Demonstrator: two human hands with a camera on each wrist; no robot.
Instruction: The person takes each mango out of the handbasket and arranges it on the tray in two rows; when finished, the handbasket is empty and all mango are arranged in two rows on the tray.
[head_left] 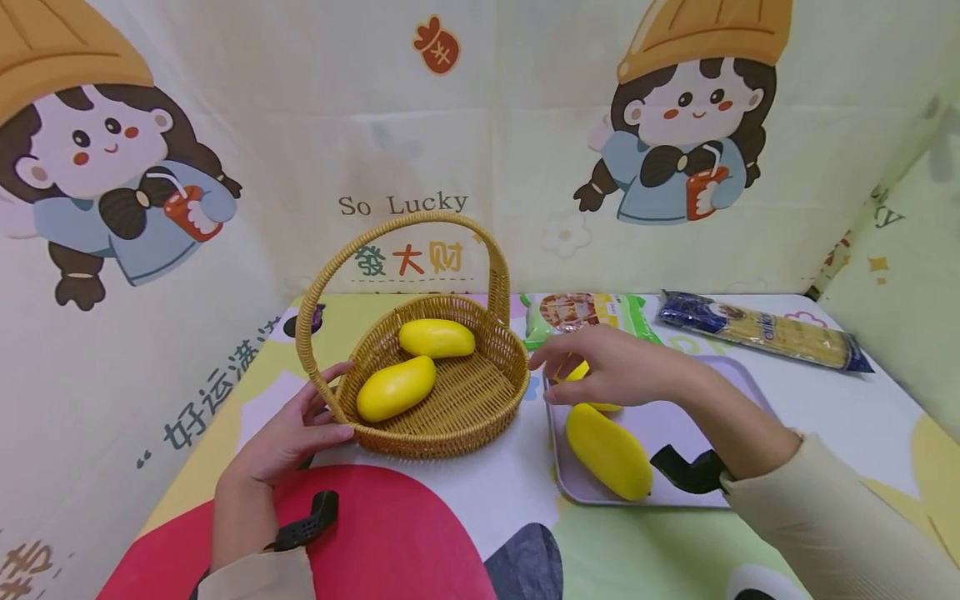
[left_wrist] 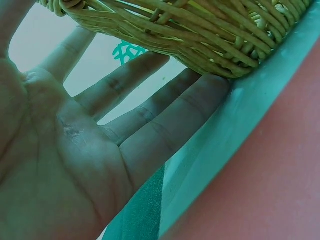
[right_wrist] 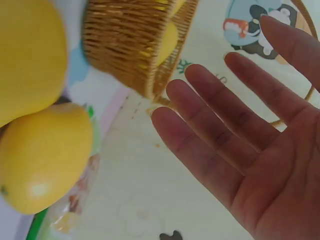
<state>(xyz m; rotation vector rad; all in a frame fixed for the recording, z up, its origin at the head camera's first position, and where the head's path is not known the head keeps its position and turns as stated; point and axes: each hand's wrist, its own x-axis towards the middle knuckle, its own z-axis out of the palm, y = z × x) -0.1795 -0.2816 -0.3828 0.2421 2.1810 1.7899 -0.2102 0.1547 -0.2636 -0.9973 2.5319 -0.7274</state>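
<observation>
A round wicker basket [head_left: 465, 442] with a tall hooped handle holds two yellow mangoes, one mango [head_left: 437, 338] behind the other mango [head_left: 396, 388]. My left hand [head_left: 292, 433] is at the basket's left side. In the left wrist view its extended fingers [left_wrist: 165, 125] touch the woven underside. Over the lilac tray [head_left: 675, 497], my right hand [head_left: 615, 367] hovers with nothing in it, and its fingers look spread in the right wrist view. Beneath it a mango [head_left: 604, 407] is partly hidden. Another mango [head_left: 609, 452] lies nearer on the tray.
Behind the tray lies a green and white food packet [head_left: 592, 312]. To its right is a long clear and blue pack of pasta [head_left: 757, 331]. A small dark purple item [head_left: 318, 317] sits behind the basket's left side. A printed cloth wall [head_left: 525, 150] stands at the back.
</observation>
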